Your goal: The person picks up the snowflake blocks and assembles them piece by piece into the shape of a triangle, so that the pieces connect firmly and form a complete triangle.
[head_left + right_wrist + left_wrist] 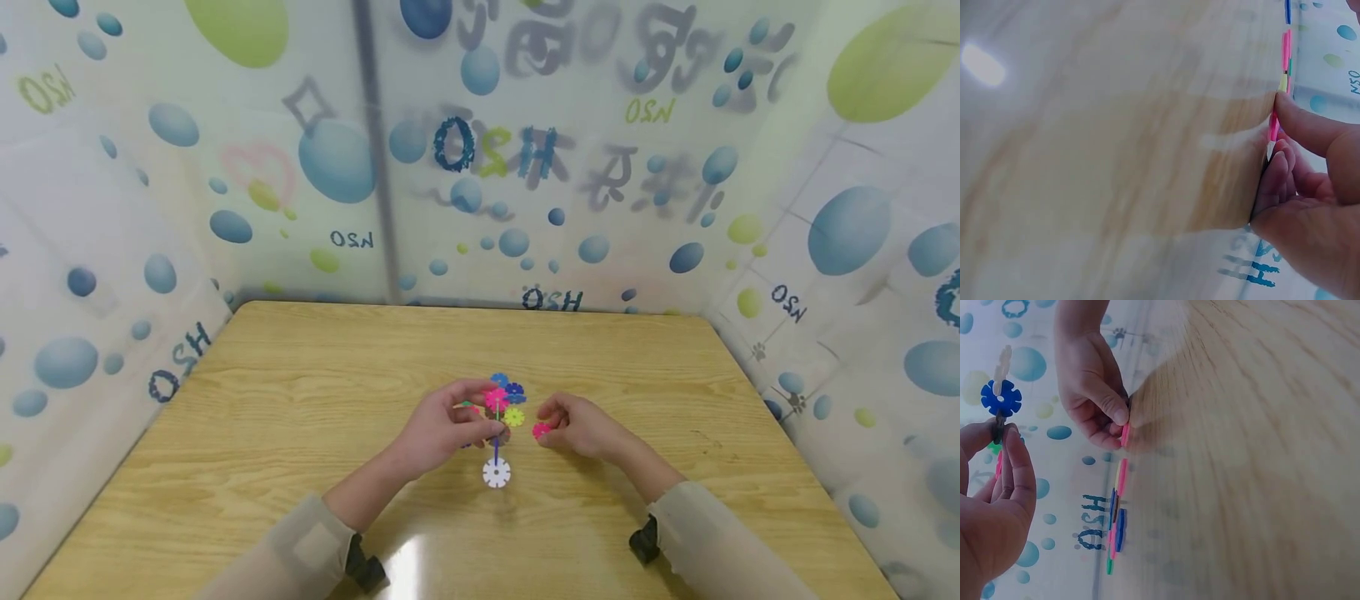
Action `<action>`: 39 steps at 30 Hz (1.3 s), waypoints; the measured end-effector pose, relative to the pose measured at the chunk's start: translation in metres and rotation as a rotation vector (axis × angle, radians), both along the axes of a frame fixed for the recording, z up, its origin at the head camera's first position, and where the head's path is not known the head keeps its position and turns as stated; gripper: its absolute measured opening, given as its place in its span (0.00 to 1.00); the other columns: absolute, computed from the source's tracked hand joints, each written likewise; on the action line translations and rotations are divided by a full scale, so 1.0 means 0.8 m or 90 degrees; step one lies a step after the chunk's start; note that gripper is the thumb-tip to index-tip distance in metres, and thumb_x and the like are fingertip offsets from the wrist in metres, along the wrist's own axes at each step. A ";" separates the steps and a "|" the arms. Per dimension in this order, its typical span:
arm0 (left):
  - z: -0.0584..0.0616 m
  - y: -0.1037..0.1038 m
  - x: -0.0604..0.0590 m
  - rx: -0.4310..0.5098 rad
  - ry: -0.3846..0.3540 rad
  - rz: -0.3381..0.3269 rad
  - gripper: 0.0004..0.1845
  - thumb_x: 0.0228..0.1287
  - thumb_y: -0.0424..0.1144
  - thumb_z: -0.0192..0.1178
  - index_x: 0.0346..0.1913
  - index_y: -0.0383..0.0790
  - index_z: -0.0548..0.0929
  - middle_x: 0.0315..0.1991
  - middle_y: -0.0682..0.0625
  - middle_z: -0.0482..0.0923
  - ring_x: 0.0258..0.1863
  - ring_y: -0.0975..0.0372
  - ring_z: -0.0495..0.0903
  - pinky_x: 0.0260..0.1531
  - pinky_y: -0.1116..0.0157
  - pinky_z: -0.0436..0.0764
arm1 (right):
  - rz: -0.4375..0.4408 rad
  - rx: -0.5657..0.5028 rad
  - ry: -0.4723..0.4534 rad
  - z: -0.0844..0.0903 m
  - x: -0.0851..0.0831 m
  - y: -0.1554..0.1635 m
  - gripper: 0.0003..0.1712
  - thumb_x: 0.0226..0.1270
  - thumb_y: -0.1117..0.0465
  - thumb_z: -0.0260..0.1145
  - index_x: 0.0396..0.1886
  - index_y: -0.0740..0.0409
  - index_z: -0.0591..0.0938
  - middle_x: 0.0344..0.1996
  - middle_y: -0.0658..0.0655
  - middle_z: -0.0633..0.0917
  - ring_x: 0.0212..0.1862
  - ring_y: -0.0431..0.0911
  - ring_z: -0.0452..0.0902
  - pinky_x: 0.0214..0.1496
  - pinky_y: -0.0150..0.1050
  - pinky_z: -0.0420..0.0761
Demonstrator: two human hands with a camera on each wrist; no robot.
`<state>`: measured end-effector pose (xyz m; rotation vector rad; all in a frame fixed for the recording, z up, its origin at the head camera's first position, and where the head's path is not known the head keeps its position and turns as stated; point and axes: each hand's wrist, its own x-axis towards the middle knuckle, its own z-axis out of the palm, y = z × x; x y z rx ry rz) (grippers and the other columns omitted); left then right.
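On a light wooden table (300, 400) walled by bubble-printed plastic sheeting (600, 167), the left hand (442, 429) grips an assembly of joined plastic snowflake discs (498, 433) above the tabletop. The right hand (577, 427) pinches 1 pink snowflake disc (540, 430) against the table, beside loose coloured discs (1115, 519).

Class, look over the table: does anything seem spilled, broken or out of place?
Nothing stands out. The left hand holds a small build of snowflake discs, the right hand pinches one pink disc, and a white disc lies flat on the wooden table.
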<state>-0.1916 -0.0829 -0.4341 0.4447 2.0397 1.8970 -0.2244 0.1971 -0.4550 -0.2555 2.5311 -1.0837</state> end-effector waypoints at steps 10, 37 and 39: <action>0.000 0.001 0.000 -0.007 -0.002 -0.005 0.34 0.72 0.39 0.75 0.77 0.45 0.77 0.69 0.39 0.77 0.41 0.61 0.89 0.45 0.62 0.92 | -0.001 -0.013 0.007 -0.002 0.001 0.003 0.14 0.71 0.62 0.80 0.49 0.57 0.84 0.41 0.54 0.84 0.42 0.47 0.76 0.46 0.39 0.77; -0.003 0.003 0.000 0.006 -0.004 -0.035 0.31 0.73 0.37 0.74 0.76 0.39 0.77 0.54 0.35 0.89 0.41 0.61 0.92 0.48 0.63 0.92 | -0.115 -0.336 -0.014 0.046 0.035 -0.005 0.17 0.80 0.55 0.73 0.58 0.62 0.88 0.44 0.53 0.91 0.47 0.47 0.88 0.53 0.40 0.90; -0.003 0.004 0.001 0.002 0.009 -0.034 0.31 0.73 0.36 0.74 0.75 0.37 0.77 0.57 0.34 0.87 0.41 0.62 0.91 0.47 0.65 0.91 | -0.114 -0.338 -0.012 0.047 0.036 -0.007 0.17 0.79 0.56 0.73 0.58 0.62 0.88 0.43 0.52 0.92 0.46 0.46 0.88 0.53 0.41 0.90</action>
